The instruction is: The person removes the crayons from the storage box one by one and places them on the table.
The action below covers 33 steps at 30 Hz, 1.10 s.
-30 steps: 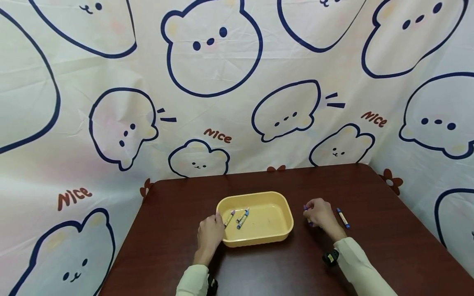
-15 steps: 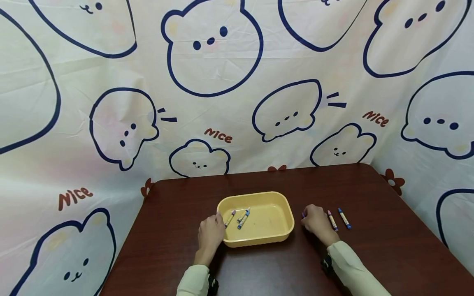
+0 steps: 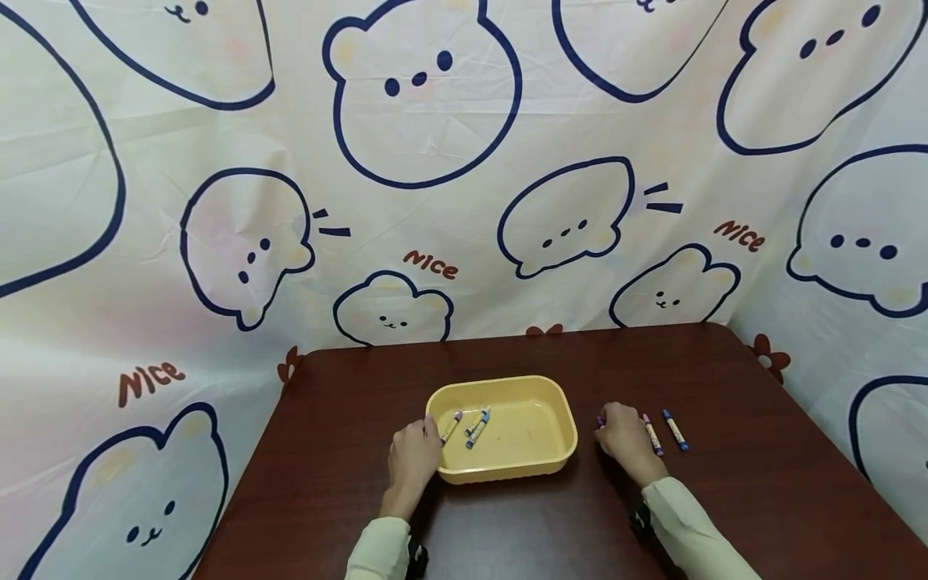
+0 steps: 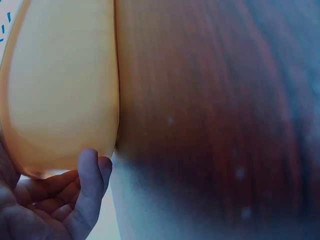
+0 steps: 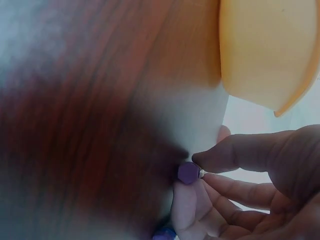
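Note:
In the head view, my left hand point(image 3: 414, 459) holds the left end of a yellow plastic tray point(image 3: 560, 463). In the left wrist view, its fingers lie against the tray's outer wall point(image 4: 62, 90). Inside the tray lie a crayon with a pinkish tip point(image 3: 451, 428) and a blue crayon point(image 3: 478, 429) overlapping another. To the tray's right, my right hand point(image 3: 625, 435) pinches a purple-ended crayon point(image 5: 188, 172) low over the tabletop; the fingers hide most of its length. Just right of that hand lie a pink-tipped crayon point(image 3: 652, 435) and a blue crayon point(image 3: 676, 430), side by side.
Everything stands on a dark brown wooden table point(image 3: 507, 532). A pale curtain point(image 3: 471, 225) printed with cartoon bears hangs behind and beside it. A black band point(image 3: 641, 519) is on the right wrist.
My right hand has shifted slightly left and toward me, still with the purple-ended crayon. The pink-tipped crayon beside it has come into view. The left hand and tray stay put.

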{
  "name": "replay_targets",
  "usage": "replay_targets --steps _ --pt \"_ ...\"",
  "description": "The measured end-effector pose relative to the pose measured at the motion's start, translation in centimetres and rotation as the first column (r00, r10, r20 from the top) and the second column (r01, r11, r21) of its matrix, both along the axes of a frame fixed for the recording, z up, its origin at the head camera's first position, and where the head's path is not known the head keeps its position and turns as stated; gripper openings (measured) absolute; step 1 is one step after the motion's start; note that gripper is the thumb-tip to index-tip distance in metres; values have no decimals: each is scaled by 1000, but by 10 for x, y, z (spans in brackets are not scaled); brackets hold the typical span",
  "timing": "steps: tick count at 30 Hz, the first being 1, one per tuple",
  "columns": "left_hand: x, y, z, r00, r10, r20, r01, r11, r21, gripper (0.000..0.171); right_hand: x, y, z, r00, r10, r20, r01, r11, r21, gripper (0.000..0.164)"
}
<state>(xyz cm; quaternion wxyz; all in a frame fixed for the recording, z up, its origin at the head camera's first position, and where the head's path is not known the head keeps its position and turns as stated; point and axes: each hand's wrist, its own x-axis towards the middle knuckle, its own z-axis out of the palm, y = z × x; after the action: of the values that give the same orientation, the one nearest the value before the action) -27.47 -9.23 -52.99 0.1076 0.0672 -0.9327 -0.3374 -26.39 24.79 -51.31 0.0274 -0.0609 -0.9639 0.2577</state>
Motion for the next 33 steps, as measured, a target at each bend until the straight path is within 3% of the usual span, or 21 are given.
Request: replay_targets --steps 11,14,22,27,33 --pt "0 -1 3 1000 -9 13 9 1000 -4 46 3 -1 0 999 12 -38 -11 999 36 14" --pt "-1 -1 2 1000 -8 4 8 1000 -5 46 4 1 3 999 2 -43 -2 1000 6 12" --pt "0 -2 1 1000 2 -2 -2 1000 -5 46 5 -1 25 995 -43 -95 33 994 -102 33" --pt "1 -3 -2 1000 -4 21 4 1000 -8 46 3 -12 46 992 -43 -122 18 979 -203 32" --pt "0 -1 -1 1000 -5 11 5 1000 -3 45 -7 -40 71 997 4 -80 -29 948 -317 28"
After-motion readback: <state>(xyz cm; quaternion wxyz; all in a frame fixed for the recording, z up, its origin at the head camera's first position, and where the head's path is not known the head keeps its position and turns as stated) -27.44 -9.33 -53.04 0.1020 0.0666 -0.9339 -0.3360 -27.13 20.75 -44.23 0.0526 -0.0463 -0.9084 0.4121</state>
